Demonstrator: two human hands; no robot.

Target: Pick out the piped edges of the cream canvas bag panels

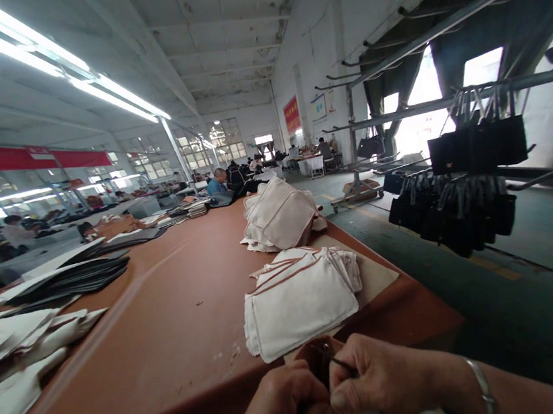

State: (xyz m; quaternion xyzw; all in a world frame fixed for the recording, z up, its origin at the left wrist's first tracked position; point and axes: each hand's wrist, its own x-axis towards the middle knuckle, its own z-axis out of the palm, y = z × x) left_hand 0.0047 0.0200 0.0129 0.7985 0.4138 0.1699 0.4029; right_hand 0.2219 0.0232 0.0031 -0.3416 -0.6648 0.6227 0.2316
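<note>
Close to my body at the table's front edge, my left hand (293, 403) is closed, its fingers pinching a brown leather-like piece (315, 358). My right hand (375, 376) is right beside it, thumb and fingers curled round a thin dark tool (342, 363) whose tip rests against the brown piece. Whether that tool is small scissors or something else I cannot make out. Just beyond my hands lies a stack of white fabric pieces (302, 308) with brown edging. Behind it is a second pile of cream pieces (280, 213).
Brown sheeting covers the table (182, 306). Along its left side are white pieces (15, 340) and black sheets (78, 278). A person (218, 184) sits at the far end. To the right, a metal rack (352, 130) carries black handbags (458, 211).
</note>
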